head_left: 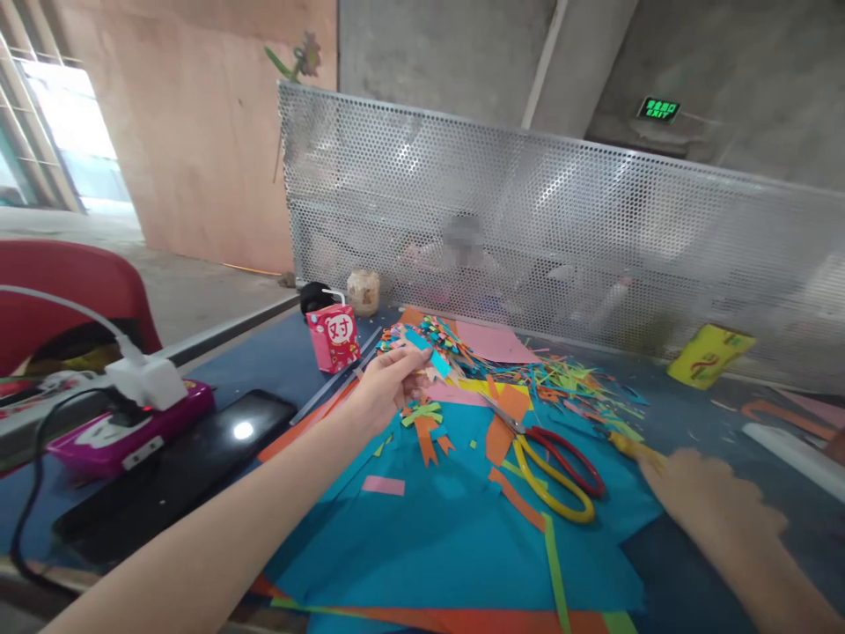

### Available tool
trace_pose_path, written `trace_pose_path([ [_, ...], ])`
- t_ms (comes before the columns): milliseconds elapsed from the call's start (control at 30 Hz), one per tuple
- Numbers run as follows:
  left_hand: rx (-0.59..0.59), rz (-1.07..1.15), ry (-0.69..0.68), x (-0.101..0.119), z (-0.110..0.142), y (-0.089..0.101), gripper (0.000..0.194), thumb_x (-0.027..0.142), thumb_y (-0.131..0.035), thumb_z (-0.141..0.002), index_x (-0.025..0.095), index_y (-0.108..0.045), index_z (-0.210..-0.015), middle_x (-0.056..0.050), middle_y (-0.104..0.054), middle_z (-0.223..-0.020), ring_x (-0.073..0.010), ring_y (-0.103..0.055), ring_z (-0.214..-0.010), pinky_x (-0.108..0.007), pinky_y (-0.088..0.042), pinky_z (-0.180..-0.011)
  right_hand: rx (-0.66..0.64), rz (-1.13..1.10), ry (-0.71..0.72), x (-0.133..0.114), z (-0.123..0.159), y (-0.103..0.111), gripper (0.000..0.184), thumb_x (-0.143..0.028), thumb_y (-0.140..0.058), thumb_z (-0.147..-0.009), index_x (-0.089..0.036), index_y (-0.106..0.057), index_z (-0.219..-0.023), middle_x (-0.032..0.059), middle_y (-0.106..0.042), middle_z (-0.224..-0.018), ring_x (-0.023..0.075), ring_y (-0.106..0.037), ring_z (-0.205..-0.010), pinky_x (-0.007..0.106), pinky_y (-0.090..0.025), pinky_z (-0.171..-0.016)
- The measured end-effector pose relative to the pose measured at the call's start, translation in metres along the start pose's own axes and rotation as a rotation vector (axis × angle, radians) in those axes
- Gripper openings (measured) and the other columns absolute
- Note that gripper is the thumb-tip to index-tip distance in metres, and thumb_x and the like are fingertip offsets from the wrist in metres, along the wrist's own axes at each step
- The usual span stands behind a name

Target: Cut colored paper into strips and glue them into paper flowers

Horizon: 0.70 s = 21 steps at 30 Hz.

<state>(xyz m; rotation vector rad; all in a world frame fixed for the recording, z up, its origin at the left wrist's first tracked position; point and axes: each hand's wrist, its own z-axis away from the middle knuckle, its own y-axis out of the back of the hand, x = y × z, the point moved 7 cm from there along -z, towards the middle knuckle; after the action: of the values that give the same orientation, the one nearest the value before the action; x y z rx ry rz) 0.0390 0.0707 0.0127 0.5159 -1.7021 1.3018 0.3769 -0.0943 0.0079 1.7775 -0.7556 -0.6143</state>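
My left hand point(389, 387) pinches a small blue paper strip point(437, 361) between thumb and fingertips, above the colourful paper pieces. At the right, my right hand point(716, 502) is closed on a slim yellow tool point(634, 447), smeared by motion; its exact kind does not show. Between the hands lie scissors point(521, 431) with one red and one yellow handle, on blue paper sheets point(422, 546). Just below my left hand is an orange paper piece with notched tails point(424, 440), topped by green strips. A pink paper strip point(383, 485) rests nearer me.
A heap of cut paper scraps point(568, 379) lies toward the perforated metal screen point(528, 202). Leftward are a red drink carton point(334, 339), a jar point(363, 292), a black phone point(178, 467) and a purple power strip point(138, 431). A yellow packet point(709, 357) stands right.
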Motion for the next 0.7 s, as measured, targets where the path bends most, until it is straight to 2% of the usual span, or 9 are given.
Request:
trace_pose_path([
  [33,0.02,-0.008,-0.008,0.001,-0.002,0.003,0.025,0.027,-0.074,-0.055,0.013,-0.053,-0.059,0.003,-0.054,-0.051,-0.0053,-0.051,-0.041,-0.016,-0.037,-0.038,0.0,0.037,0.014,-0.016,0.008,0.008,0.04,-0.045,-0.041,-0.073,-0.011,-0.063,-0.072,0.0277,-0.059,-0.079,0.0454,-0.056,-0.072,0.057,-0.038,-0.054],
  [67,0.033,-0.012,-0.014,0.001,-0.003,0.005,0.025,0.027,-0.074,-0.054,0.013,-0.054,-0.06,0.003,-0.055,-0.052,-0.0053,-0.052,-0.041,-0.016,-0.037,-0.037,-0.005,0.025,0.103,-0.04,0.018,0.016,0.037,-0.045,-0.041,-0.075,-0.014,-0.062,-0.076,0.0217,-0.061,-0.083,0.0408,-0.057,-0.077,0.053,-0.04,-0.06],
  [167,0.064,-0.021,-0.025,0.0,-0.007,0.012,0.025,0.026,-0.074,-0.053,0.013,-0.053,-0.06,0.004,-0.055,-0.053,-0.0052,-0.052,-0.041,-0.015,-0.035,-0.036,-0.114,-0.198,0.712,-0.138,0.068,0.032,0.026,-0.037,-0.042,-0.08,-0.017,-0.059,-0.081,0.0106,-0.063,-0.085,0.025,-0.059,-0.079,0.037,-0.044,-0.067],
  [233,0.09,-0.031,-0.029,-0.001,-0.009,0.018,0.026,0.025,-0.074,-0.053,0.013,-0.053,-0.06,0.004,-0.054,-0.052,-0.0049,-0.052,-0.041,-0.015,-0.034,-0.036,-0.049,-0.267,0.992,-0.184,0.104,0.044,0.027,-0.037,-0.048,-0.078,-0.016,-0.057,-0.094,0.011,-0.061,-0.098,0.025,-0.055,-0.092,0.038,-0.042,-0.077],
  [300,0.113,-0.043,-0.034,-0.002,-0.01,0.023,0.026,0.026,-0.074,-0.052,0.013,-0.053,-0.061,0.004,-0.054,-0.052,-0.0048,-0.051,-0.04,-0.015,-0.034,-0.036,0.016,-0.255,1.103,-0.213,0.129,0.047,0.034,-0.041,-0.055,-0.074,-0.015,-0.057,-0.097,0.012,-0.06,-0.101,0.0276,-0.053,-0.096,0.041,-0.04,-0.08],
  [433,0.144,-0.07,-0.042,-0.002,-0.011,0.028,0.029,0.028,-0.074,-0.051,0.013,-0.052,-0.06,0.004,-0.053,-0.05,-0.0051,-0.051,-0.039,-0.015,-0.032,-0.035,0.057,-0.2,1.242,-0.242,0.157,0.036,0.032,-0.031,-0.053,-0.077,-0.013,-0.056,-0.104,0.0108,-0.064,-0.095,0.0255,-0.056,-0.088,0.041,-0.04,-0.077],
  [567,0.145,-0.102,-0.038,-0.002,-0.011,0.027,0.03,0.03,-0.074,-0.05,0.013,-0.052,-0.059,0.003,-0.054,-0.049,-0.0062,-0.051,-0.039,-0.014,-0.029,-0.034,0.17,-0.124,1.374,-0.249,0.166,0.027,0.023,-0.014,-0.043,-0.081,-0.012,-0.061,-0.096,0.0112,-0.066,-0.085,0.0228,-0.059,-0.078,0.042,-0.04,-0.079],
  [633,0.142,-0.116,-0.047,-0.001,-0.011,0.026,0.029,0.031,-0.074,-0.05,0.013,-0.052,-0.059,0.003,-0.054,-0.049,-0.0069,-0.052,-0.039,-0.015,-0.029,-0.035,0.21,-0.173,1.363,-0.247,0.161,0.032,0.023,-0.01,-0.041,-0.08,-0.013,-0.062,-0.088,0.0102,-0.067,-0.081,0.0218,-0.06,-0.076,0.04,-0.041,-0.077],
  [700,0.161,-0.127,-0.074,0.002,-0.009,0.027,0.029,0.031,-0.073,-0.05,0.013,-0.051,-0.058,0.003,-0.053,-0.049,-0.0072,-0.053,-0.039,-0.015,-0.029,-0.035,0.154,-0.331,1.251,-0.241,0.144,0.041,0.021,-0.011,-0.042,-0.079,-0.015,-0.062,-0.078,0.0081,-0.066,-0.076,0.0204,-0.06,-0.075,0.035,-0.044,-0.072],
])
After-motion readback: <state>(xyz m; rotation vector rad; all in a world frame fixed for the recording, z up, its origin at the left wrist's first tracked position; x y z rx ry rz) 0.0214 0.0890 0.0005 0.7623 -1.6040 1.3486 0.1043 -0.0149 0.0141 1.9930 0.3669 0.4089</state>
